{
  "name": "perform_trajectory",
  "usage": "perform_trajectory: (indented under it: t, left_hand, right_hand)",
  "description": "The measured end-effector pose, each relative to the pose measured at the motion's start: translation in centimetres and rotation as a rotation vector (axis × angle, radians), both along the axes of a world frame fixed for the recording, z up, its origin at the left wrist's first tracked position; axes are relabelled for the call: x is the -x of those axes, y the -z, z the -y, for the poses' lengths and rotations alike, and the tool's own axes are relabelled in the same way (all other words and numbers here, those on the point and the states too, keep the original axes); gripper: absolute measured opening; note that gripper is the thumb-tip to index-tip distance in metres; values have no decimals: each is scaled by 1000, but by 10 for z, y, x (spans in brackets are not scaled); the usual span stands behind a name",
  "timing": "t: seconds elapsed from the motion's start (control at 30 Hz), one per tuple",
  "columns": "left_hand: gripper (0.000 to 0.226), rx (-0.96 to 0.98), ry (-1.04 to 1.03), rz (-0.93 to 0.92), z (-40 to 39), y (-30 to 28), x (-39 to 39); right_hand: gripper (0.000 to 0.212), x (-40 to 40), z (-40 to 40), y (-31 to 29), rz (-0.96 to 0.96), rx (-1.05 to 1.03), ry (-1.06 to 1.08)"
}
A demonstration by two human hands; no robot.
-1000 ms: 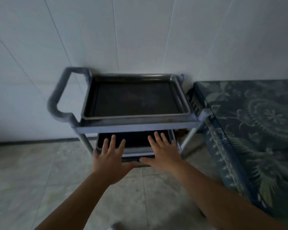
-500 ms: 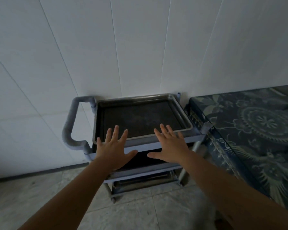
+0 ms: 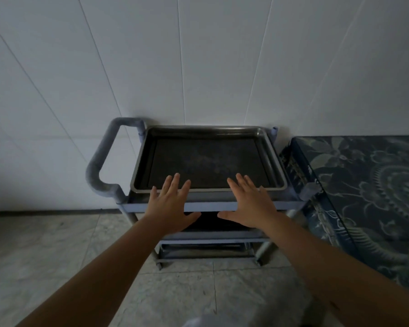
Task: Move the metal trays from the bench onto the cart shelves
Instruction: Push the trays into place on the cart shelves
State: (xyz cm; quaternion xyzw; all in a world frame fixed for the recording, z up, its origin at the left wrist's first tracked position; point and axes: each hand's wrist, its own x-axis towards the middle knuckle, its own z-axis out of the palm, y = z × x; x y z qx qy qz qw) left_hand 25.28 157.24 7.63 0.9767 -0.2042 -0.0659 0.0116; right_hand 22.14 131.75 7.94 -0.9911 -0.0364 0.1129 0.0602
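Both hands are spread flat and empty in the middle of the frame, palms down, holding nothing; the left hand and the right hand hover side by side over the near rim of the dark, shallow rectangular metal tray that lies flat on the top shelf of the grey-blue three-tier cart; whether the fingertips touch the tray rim cannot be told; below the hands a second dark tray seems to lie on the middle shelf, and a paler tray edge shows on the bottom shelf, though both are mostly hidden; so the step in hand looks like the end of a placement, with the shelves judged filled; the patterned blue-green bench top at the right of the frame shows no tray on its visible part, and the rest runs out of view, so the next move probably calls for a turn to the right to check the bench for any tray left; if one remains, both hands would need to take it by its short edges and carry it level; in the way are the cart's padded grey handle at centre left, the near corner of the bench just beside the cart's right post, and the white panelled wall right behind the cart; the tiled floor in the lower frame looks bare
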Motion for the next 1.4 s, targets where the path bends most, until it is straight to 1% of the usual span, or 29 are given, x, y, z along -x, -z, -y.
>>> perform_trajectory:
  t: [0.2,0.33,0.47,0.53,0.67,0.73,0.8,0.87,0.97,1.07,1.2,1.3,1.4]
  left_hand:
    - [104,-59,-33,-73,21,21,-9]
    - [104,-93,-32,-100,26,36,-20]
    - [102,-143,25,-101,25,55,-42]
    - [105,-146,59,-115,21,64,-60]
    - [110,-158,145,-156,5,86,-97]
    - [109,-158,188,-184,-3,95,-111]
    - [100,-145,218,-192,-10,103,-118]
    - [86,-112,241,-202,-15,108,-125]
    - [69,-76,275,-220,-16,109,-135]
    - [64,-71,307,-240,-14,109,-141]
    - [60,-32,320,-217,-18,116,-137]
    - [45,-10,300,-224,-20,121,-130]
    - [28,-2,291,-183,-23,125,-120]
  right_hand:
    - [121,-23,23,25,-62,26,-29]
    - [116,-32,29,49,-59,68,-95]
    - [113,-48,23,66,-41,87,-136]
    - [112,-59,16,73,-64,94,-139]
    - [107,-81,-1,91,-93,97,-79]
    - [102,-88,-10,102,-87,85,-33]
    - [94,-94,-15,110,-61,98,-8]
    - [85,-100,-16,115,-46,116,9]
    - [80,-107,-17,117,-49,150,33]
    - [77,-111,-21,117,-72,163,49]
    - [69,-109,-26,113,-104,166,59]
    - [52,-100,-29,113,-76,142,77]
    - [37,-90,-33,114,-22,141,90]
